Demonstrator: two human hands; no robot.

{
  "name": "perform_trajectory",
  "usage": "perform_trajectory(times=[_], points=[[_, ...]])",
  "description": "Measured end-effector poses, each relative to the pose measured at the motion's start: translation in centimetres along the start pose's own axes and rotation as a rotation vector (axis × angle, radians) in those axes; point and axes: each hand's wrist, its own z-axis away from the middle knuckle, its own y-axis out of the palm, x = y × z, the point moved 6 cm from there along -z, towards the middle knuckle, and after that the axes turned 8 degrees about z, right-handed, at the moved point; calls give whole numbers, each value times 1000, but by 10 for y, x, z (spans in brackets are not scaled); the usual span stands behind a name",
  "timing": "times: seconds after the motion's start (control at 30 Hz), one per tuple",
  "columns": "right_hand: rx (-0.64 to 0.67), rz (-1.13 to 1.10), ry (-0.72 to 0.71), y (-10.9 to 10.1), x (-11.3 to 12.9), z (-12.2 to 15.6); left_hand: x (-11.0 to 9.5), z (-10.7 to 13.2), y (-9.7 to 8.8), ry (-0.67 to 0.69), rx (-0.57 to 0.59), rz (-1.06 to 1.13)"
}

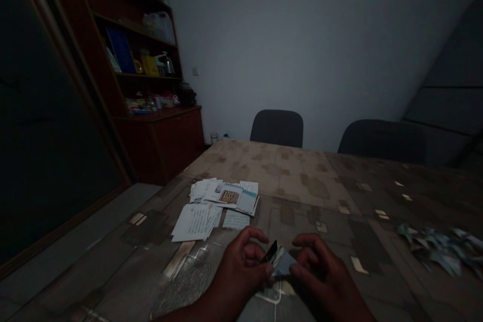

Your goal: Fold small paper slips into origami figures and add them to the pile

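Note:
Close to me, above the patterned tablecloth, my left hand [247, 261] pinches a small folded piece of paper [284, 264], grey-blue on one face with a dark edge at its left. The thumb and fingers of my right hand [319, 269] close on the right side of the same piece. Just beyond my left hand lies a loose spread of paper sheets [194, 221], some with printed text. On top of them is a page with a brown picture [229, 196]. How the paper is folded is partly hidden by my fingers.
A patterned cloth covers the table [260, 161]. Several crumpled or folded paper pieces [441, 249] lie at the right, blurred. Two dark chairs, one at the back middle [277, 128] and one farther right [381, 138], stand behind the table. A reddish-brown cabinet [177, 136] is at the left.

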Motion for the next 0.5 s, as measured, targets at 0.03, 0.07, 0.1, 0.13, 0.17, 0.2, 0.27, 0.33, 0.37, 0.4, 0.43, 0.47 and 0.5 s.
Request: perform_trajectory(times=[0.03,0.07,0.1,0.13,0.17,0.2,0.27,0.33,0.37,0.4,0.43,0.47,0.5], points=[[-2,-21,5,-1,-1,0,0,0,0,-1,2,3],[-4,-36,12,-2,-2,0,-1,1,0,0,4,2],[-4,-47,20,-4,-3,0,-2,2,1,2,3,0],[-4,-53,30,-5,-4,0,-4,4,1,2,2,-2],[-4,-59,43,-7,-6,0,-6,6,1,0,-2,-4],[-7,-64,58,-9,-7,-1,-8,7,1,-1,-2,-2],[-26,-74,85,-15,-11,-3,-12,10,2,4,6,13],[-46,-75,97,-21,-14,-6,-16,12,1,10,13,17],[-53,-71,97,-23,-15,-8,-17,12,0,8,6,19],[-53,-64,97,-25,-15,-9,-17,11,-1,5,-6,21],[-47,-54,98,-26,-16,-10,-17,11,-3,3,-22,26],[-40,-47,101,-26,-16,-11,-17,10,-4,3,-37,30],[-35,-45,106,-26,-16,-11,-18,9,-5,4,-48,32]])
